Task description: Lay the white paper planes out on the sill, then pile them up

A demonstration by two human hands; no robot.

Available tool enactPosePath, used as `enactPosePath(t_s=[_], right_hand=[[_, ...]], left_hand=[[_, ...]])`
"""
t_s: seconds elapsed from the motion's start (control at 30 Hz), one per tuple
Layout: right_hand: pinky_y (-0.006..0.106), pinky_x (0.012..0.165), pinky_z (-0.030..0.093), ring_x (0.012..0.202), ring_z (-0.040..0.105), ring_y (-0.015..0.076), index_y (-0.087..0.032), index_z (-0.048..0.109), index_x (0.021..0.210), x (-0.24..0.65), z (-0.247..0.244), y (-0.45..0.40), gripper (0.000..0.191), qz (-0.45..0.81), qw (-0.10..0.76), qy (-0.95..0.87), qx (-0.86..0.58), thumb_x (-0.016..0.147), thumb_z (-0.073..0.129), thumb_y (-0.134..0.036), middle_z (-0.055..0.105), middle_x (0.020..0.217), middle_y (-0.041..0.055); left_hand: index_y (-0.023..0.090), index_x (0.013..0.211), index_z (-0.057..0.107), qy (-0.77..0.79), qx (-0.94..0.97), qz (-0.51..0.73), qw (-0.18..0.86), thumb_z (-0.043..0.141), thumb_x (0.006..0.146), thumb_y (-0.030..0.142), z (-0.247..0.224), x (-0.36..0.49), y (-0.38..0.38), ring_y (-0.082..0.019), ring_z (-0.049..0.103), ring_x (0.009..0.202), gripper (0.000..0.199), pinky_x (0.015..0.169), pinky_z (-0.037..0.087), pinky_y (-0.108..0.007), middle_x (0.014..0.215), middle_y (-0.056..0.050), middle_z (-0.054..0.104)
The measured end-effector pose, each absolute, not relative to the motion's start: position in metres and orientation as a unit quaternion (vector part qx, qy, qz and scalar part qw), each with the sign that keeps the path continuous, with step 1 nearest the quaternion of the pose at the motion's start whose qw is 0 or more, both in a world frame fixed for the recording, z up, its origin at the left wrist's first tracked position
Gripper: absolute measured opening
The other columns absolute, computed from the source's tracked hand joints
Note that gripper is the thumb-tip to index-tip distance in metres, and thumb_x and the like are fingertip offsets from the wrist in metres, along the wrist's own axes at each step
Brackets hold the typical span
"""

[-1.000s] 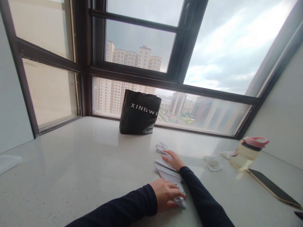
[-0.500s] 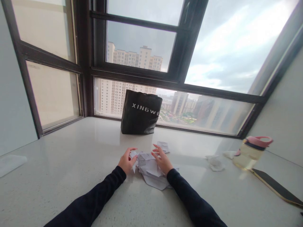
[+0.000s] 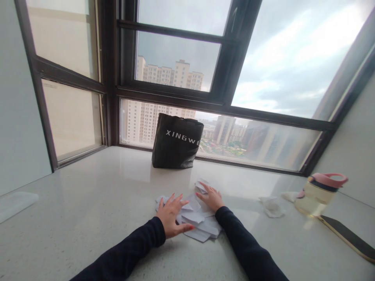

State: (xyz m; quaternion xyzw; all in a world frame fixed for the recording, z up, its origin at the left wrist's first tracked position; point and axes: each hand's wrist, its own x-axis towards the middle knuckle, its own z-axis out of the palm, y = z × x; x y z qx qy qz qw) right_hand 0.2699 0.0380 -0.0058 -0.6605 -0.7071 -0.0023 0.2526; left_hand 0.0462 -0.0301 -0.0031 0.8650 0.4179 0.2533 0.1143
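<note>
A loose heap of folded white papers [image 3: 199, 224] lies on the pale speckled surface [image 3: 96, 222]. My left hand [image 3: 170, 216] is spread over the heap's left side, fingers apart. At the upper right of the heap, my right hand [image 3: 211, 197] is open, its fingertips at a small piece of white paper [image 3: 201, 186]. Neither hand grips anything visible. Parts of the papers are hidden under both hands.
Behind the papers a black bag [image 3: 177, 142] stands upright by the window. To the right are crumpled tissues [image 3: 273, 207], a bottle with a pink lid [image 3: 316, 197] and a phone [image 3: 348, 236]. A flat whitish packet [image 3: 18, 203] lies at the far left.
My left hand has moved right, spreading over the papers and no longer holding a piece at the left. My right hand has shifted slightly right towards the small paper. The view has shifted slightly.
</note>
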Motion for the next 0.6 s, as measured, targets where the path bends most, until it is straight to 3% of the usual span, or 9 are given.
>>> enactPosePath(t_s=[0.1,0.23,0.33,0.43,0.6], right_hand=[[0.043,0.090,0.030,0.100,0.051,0.0252,-0.023,0.055,0.106,0.260,-0.005,0.032,0.036,0.017,0.241,-0.740,-0.627,0.070,0.052,-0.026,0.060,0.103,0.0071],[0.029,0.077,0.042,0.081,0.060,0.0179,-0.023,0.060,0.097,0.249,0.001,0.019,0.028,0.043,0.259,-0.770,-0.581,0.074,0.045,-0.019,0.067,0.083,0.0028],[0.025,0.071,0.045,0.074,0.061,0.0142,-0.023,0.061,0.094,0.245,0.005,0.014,0.026,0.051,0.282,-0.776,-0.562,0.077,0.041,-0.021,0.067,0.077,0.0001],[0.028,0.080,0.042,0.086,0.058,0.0146,-0.022,0.060,0.093,0.251,0.008,0.018,0.027,0.030,0.312,-0.758,-0.571,0.080,0.037,-0.024,0.066,0.087,0.0018],[0.049,0.093,0.024,0.116,0.034,0.0279,-0.019,0.049,0.113,0.268,0.001,0.029,0.045,-0.004,0.321,-0.702,-0.636,0.075,0.044,-0.042,0.048,0.120,0.0108]], left_hand=[[0.024,0.122,0.037,0.412,0.884,0.194,0.105,0.053,0.060,0.063,-0.003,0.048,-0.037,-0.036,0.023,0.119,0.075,0.089,0.011,-0.063,0.130,-0.009,0.035],[0.024,0.112,0.048,0.420,0.880,0.196,0.101,0.049,0.073,0.043,0.001,0.037,-0.028,-0.027,0.043,0.107,0.044,0.090,0.026,-0.048,0.117,-0.007,0.050],[0.025,0.098,0.057,0.421,0.876,0.209,0.105,0.047,0.074,0.024,0.004,0.029,-0.018,-0.021,0.053,0.093,0.027,0.081,0.037,-0.034,0.101,-0.003,0.060],[0.026,0.085,0.061,0.440,0.858,0.240,0.114,0.046,0.072,0.017,0.004,0.025,-0.012,-0.018,0.057,0.082,0.022,0.072,0.040,-0.026,0.087,-0.001,0.064],[0.020,0.091,0.057,0.488,0.799,0.330,0.124,0.040,0.080,0.029,0.009,0.028,-0.012,-0.018,0.059,0.070,0.022,0.060,0.041,-0.023,0.075,-0.004,0.063]])
